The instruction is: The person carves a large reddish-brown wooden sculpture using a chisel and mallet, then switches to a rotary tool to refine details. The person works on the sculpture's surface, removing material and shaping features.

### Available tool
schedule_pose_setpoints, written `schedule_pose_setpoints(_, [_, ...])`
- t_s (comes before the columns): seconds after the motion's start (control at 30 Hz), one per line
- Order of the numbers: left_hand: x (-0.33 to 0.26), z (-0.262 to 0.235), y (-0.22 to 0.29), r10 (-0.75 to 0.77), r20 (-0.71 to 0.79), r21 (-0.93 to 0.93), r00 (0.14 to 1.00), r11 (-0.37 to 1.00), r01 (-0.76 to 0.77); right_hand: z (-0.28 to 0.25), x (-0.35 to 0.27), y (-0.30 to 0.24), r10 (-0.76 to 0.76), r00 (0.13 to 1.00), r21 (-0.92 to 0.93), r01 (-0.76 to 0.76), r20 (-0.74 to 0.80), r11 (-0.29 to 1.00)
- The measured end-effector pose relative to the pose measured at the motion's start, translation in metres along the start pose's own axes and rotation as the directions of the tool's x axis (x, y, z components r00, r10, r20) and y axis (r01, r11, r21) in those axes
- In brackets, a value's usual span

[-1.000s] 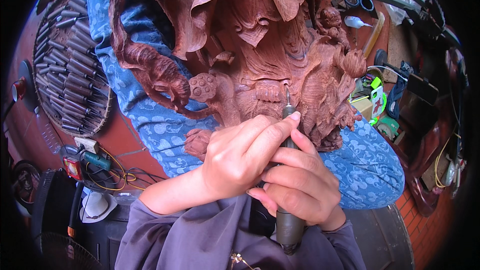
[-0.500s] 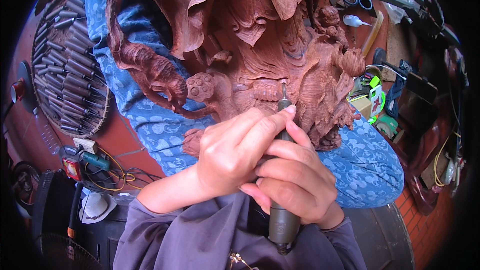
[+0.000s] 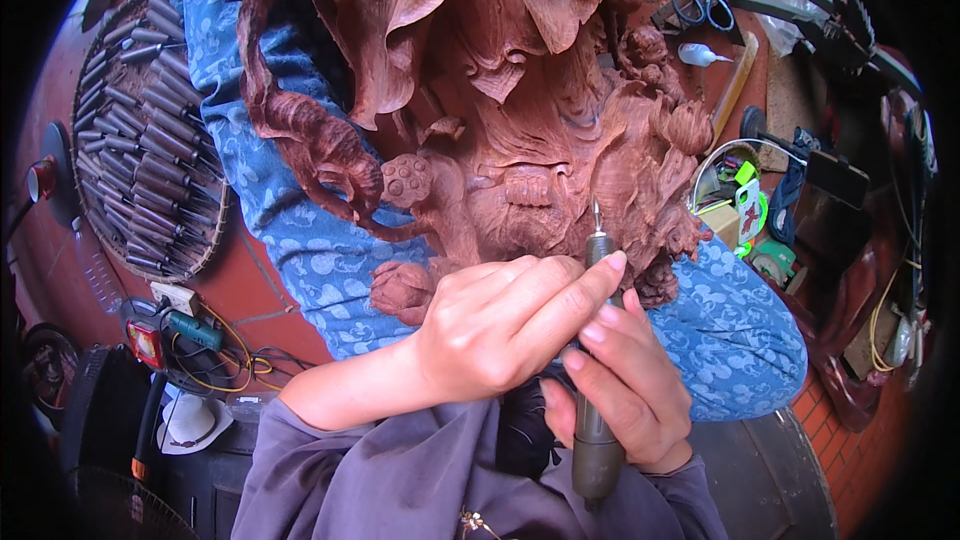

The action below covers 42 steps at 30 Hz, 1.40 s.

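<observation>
A large reddish-brown wood carving (image 3: 520,155) with flowing folds, a seed-pod shape and a round bud rests across my legs. Both hands meet on a dark grey rotary tool handpiece (image 3: 597,465), which points away from me. My left hand (image 3: 505,325) comes over from the left, its fingertips pinching the front of the handpiece below the bit. Lower down, the fingers of my right hand (image 3: 640,380) curl round the body. The thin metal bit (image 3: 597,215) is in front of the carving's lower part; whether it touches the wood, I cannot tell.
At left, a round woven basket (image 3: 225,225) holds many dark-handled carving tools. Power cords and a teal tool (image 3: 195,328) lie below it. Blue-handled scissors (image 3: 703,5), a small white squeeze bottle (image 3: 702,55) and a phone (image 3: 838,177) are on the right.
The handpiece and both hands have drawn back toward me and slightly right, so the bit has left the small ridged block. My right fingers have loosened a little. The carving sits slightly shifted in view.
</observation>
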<state>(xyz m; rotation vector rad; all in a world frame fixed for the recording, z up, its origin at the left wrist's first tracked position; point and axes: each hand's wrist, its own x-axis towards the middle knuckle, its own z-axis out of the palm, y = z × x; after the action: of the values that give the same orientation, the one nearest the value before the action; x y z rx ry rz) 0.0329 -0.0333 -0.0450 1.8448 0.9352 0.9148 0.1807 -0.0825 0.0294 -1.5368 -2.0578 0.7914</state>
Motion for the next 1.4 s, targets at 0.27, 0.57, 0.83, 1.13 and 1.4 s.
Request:
schedule_pose_setpoints(0.27, [0.001, 0.004, -0.001, -0.084, -0.058, 0.051, 0.995, 0.995, 0.086, -0.001, 0.006, 0.009, 0.029, 0.999, -0.005, -0.029, -0.032, 1.0])
schedule_pose_setpoints(0.57, [0.006, 0.008, -0.005, -0.103, -0.125, 0.083, 0.987, 0.99, 0.114, 0.002, 0.016, 0.013, 0.021, 0.999, -0.023, -0.022, -0.037, 1.0])
schedule_pose_setpoints(0.83, [0.007, 0.011, -0.008, -0.113, -0.143, 0.043, 0.983, 0.992, 0.12, 0.003, 0.019, 0.014, 0.05, 0.998, -0.032, -0.05, -0.03, 0.998])
schedule_pose_setpoints(1.13, [0.004, 0.016, -0.014, -0.069, -0.163, 0.022, 0.984, 0.997, 0.074, 0.004, 0.015, 0.013, 0.044, 0.999, -0.053, -0.045, -0.027, 0.998])
schedule_pose_setpoints(1.4, [0.002, 0.009, -0.01, -0.122, -0.123, 0.022, 0.985, 0.992, 0.126, 0.015, 0.009, 0.016, -0.015, 0.997, -0.085, 0.009, -0.074, 0.996])
